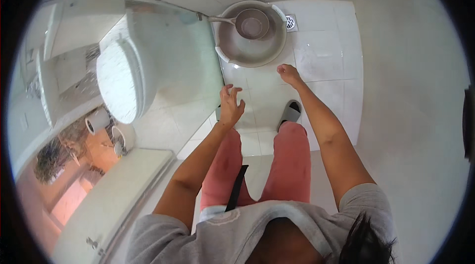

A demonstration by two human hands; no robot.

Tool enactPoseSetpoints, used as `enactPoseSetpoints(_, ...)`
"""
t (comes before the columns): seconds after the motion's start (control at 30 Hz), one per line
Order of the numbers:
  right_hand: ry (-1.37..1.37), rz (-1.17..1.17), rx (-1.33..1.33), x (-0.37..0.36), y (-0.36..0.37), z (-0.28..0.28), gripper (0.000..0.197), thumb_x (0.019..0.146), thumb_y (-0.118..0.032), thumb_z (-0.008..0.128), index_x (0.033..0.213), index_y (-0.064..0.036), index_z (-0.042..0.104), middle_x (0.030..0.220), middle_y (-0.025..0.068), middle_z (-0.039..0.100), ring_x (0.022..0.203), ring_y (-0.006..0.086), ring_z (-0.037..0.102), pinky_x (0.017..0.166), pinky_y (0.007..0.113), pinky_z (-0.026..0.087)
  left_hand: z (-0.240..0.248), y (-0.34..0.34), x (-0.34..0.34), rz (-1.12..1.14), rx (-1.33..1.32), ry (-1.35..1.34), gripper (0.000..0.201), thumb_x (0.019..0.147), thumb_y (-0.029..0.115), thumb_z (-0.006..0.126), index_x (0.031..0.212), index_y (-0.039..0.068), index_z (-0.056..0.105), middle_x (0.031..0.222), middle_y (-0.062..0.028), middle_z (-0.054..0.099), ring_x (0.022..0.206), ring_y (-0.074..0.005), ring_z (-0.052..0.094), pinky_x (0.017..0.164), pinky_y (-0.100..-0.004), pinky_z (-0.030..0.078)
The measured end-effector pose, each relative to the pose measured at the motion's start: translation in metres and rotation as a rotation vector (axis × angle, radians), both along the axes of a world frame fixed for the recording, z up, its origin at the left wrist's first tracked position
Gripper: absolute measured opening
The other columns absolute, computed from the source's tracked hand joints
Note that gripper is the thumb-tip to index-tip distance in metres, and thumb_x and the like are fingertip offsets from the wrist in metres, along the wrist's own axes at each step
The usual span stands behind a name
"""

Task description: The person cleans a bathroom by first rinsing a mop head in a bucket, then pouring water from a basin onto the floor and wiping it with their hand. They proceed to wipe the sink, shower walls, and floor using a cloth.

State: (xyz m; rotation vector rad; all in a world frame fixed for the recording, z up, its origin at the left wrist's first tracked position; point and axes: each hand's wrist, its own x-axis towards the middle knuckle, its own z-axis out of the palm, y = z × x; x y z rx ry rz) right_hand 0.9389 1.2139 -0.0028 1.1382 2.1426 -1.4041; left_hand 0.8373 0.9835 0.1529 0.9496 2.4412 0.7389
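Note:
A round beige basin stands on the tiled floor in front of me, its rim lighter at the handles. In it, or across its rim, lies a small brown saucepan whose handle points left over the edge. My left hand is raised over the floor, fingers apart and bent, holding nothing visible. My right hand hangs just short of the basin's near right side, with its fingers curled closed. Whether something small is inside it cannot be made out. Neither hand touches the basin.
A glass panel runs along the left side, with a white toilet behind it. A floor drain lies right of the basin. A white door stands at lower left. My slippered foot is on the tiles below my right hand.

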Motion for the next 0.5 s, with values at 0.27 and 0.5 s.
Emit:
enactPoseSetpoints(0.27,0.103,-0.240,-0.036,-0.011,0.035,0.059,0.025,0.083,-0.025,0.063,0.098,-0.0059,0.067,0.092,0.0056,0.068,0.080,0.0139,0.062,0.073,0.028,0.048,0.060,-0.015,0.010,0.333,0.029,-0.134,0.032,0.073,-0.003,0.057,0.104,0.003,0.055,0.105,-0.0144,0.051,0.097,-0.0284,0.053,0.077,-0.0369,0.048)
enactPoseSetpoints(0.5,0.361,-0.194,0.134,-0.148,0.000,-0.064,0.025,0.081,-0.023,0.062,0.101,-0.0082,0.067,0.088,0.0088,0.068,0.080,0.0187,0.064,0.073,0.029,0.048,0.025,-0.033,0.073,0.144,0.081,-0.323,0.030,0.074,-0.002,0.060,0.103,0.004,0.055,0.110,-0.0156,0.052,0.091,-0.0311,0.054,0.069,-0.0344,0.048)
